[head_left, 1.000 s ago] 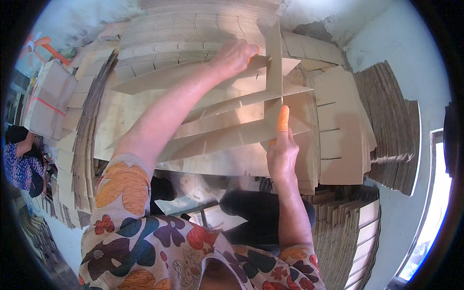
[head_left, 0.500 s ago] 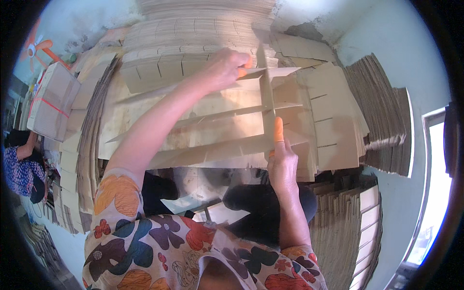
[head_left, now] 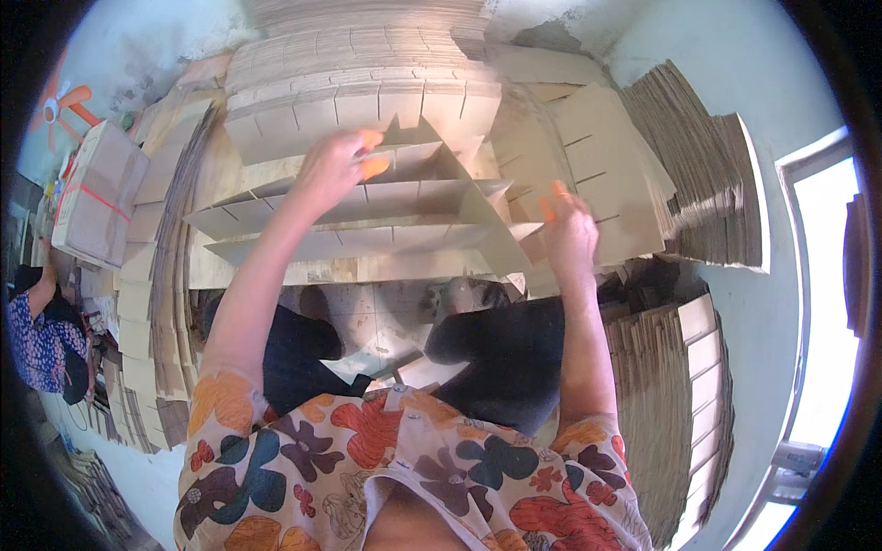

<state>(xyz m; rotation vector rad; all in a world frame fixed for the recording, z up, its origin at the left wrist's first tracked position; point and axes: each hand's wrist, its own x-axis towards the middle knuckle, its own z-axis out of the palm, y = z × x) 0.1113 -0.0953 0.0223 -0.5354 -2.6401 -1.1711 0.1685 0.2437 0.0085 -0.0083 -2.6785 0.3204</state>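
A partly assembled cardboard divider (head_left: pixel 340 242) stands on the table before me: three long slotted strips run side to side, joined near their right end by one slanting cross strip (head_left: pixel 473 197). Above the farthest strip is my left hand (head_left: pixel 329 174), its orange-capped thumb and forefinger apart with nothing visible between them. Just right of the cross strip, my right hand (head_left: pixel 571 234) hovers at the near part of a stack of flat slotted cardboard pieces (head_left: pixel 602 165). Its fingers are loosely bent, orange caps on the tips, and no piece shows in them.
Tall stacks of slotted cardboard (head_left: pixel 367 106) line the table's far side. More stacks lie at left (head_left: pixel 175 220), far right (head_left: pixel 703 174) and low right (head_left: pixel 643 395). A white box with red strap (head_left: pixel 96 197) and an orange fan (head_left: pixel 60 108) are at left, where another person (head_left: pixel 46 321) sits.
My right hand has let go of the cross strip and moved right and away from me. My left hand has shifted left and nearer. The cross strip now leans slantwise.
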